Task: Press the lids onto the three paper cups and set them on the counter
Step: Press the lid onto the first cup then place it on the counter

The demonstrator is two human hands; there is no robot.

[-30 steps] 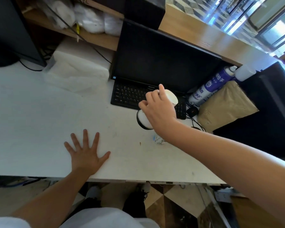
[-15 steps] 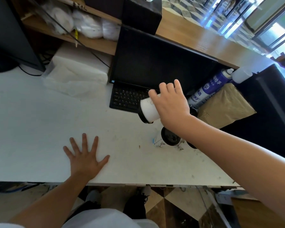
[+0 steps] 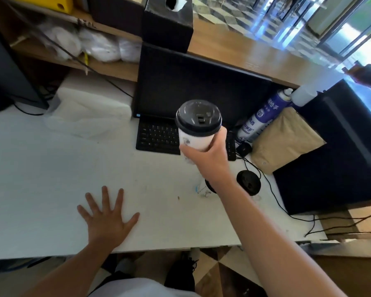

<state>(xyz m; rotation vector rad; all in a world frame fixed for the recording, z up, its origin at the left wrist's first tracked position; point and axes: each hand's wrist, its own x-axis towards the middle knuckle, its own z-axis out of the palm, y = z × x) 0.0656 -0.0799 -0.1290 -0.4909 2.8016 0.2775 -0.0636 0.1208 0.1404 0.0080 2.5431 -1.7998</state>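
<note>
My right hand [image 3: 208, 155] grips a white paper cup [image 3: 196, 137] with a black lid [image 3: 198, 117] pressed on, held upright in the air above the keyboard. Another paper cup [image 3: 202, 188] sits on the white desk [image 3: 51, 168], mostly hidden behind my right forearm. A loose black lid [image 3: 248, 182] lies flat on the desk just right of my forearm. My left hand [image 3: 107, 217] rests palm down on the desk near its front edge, fingers spread, holding nothing.
A black keyboard [image 3: 159, 137] and monitor [image 3: 193, 86] stand behind the cup. A blue spray can [image 3: 261, 116], a brown paper bag [image 3: 285, 138] and a black box [image 3: 338, 151] crowd the right side. The raised wooden counter [image 3: 255, 54] runs behind the monitor. Cables trail off the desk's right edge.
My right hand has lifted the lidded cup and turned it from tilted sideways to upright, higher above the keyboard. The left hand has stayed flat on the desk.
</note>
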